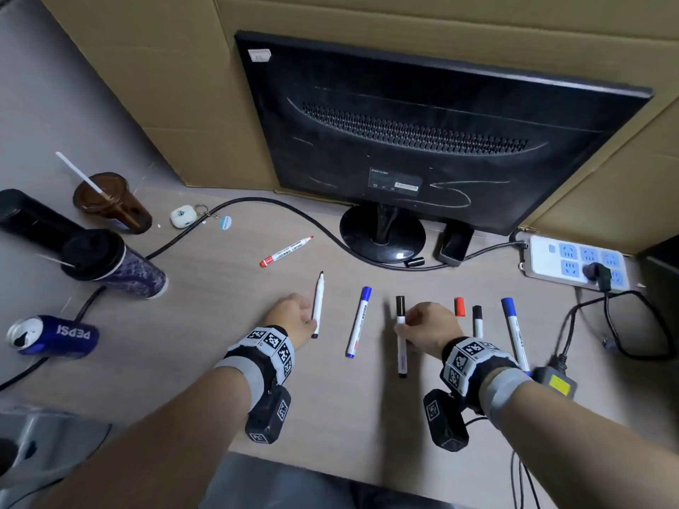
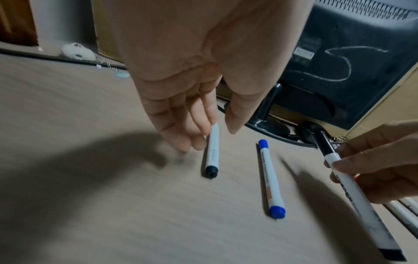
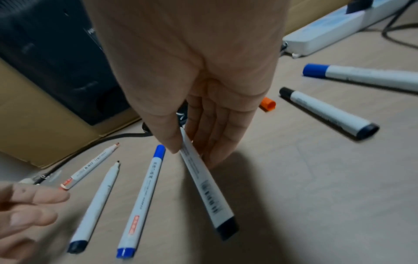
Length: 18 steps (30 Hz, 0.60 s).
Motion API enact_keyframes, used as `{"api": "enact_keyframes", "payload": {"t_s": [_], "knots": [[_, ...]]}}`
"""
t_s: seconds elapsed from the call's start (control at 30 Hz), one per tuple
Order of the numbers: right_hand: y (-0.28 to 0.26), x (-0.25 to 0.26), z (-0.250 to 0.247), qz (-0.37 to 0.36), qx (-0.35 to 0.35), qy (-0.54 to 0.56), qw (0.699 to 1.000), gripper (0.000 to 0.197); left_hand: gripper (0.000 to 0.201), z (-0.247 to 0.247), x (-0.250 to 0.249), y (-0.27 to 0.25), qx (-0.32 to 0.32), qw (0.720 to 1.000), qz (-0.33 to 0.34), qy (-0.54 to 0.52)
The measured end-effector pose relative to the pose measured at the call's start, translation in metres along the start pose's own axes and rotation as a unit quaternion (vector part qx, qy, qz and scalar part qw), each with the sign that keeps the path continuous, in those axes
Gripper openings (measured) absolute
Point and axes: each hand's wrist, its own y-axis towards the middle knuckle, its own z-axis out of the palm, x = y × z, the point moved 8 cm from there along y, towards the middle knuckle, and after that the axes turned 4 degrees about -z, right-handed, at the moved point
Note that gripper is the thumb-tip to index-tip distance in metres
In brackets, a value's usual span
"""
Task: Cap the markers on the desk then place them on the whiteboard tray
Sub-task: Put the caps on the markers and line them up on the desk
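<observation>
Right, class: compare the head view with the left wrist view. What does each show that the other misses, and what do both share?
Only the head view shows the Pepsi can, the two cups, the power strip, the uncapped red marker and the loose red cap.

Only the left wrist view shows the left hand from the palm side, fingers open, touching the uncapped black marker.

Both show the capped blue marker, the monitor and the right hand holding a capped black marker.

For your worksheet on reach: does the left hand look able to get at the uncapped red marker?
Probably yes: the left hand is free, and bare desk lies between it and the red marker.
</observation>
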Motion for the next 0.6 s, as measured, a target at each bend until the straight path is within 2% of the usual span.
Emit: {"api": "enact_keyframes", "payload": {"t_s": [0.17, 0.3, 0.4, 0.5, 0.6], "knots": [[0.014, -0.023, 0.018, 0.037, -0.007, 0.043, 0.998, 0.032, 0.044, 0.012, 0.006, 0.022, -0.03, 0.999, -0.021, 0.009], [0.02, -0.032, 0.021, 0.051, -0.025, 0.054, 0.997, 0.044, 0.046, 0.019, 0.003, 0.034, -0.02, 0.999, -0.045, -0.006], [0.027, -0.027, 0.01, 0.055, -0.05, 0.044, 0.996, 0.038, 0.045, 0.018, -0.003, 0.041, -0.01, 0.999, -0.042, 0.014], [0.033, -0.01, -0.017, 0.052, -0.115, 0.015, 0.992, 0.023, 0.029, 0.016, 0.003, 0.049, 0.007, 0.997, -0.066, 0.027], [0.048, 0.007, -0.038, 0.026, -0.167, 0.009, 0.986, 0.022, 0.021, 0.012, 0.001, 0.053, 0.041, 0.996, -0.066, 0.033]]}}
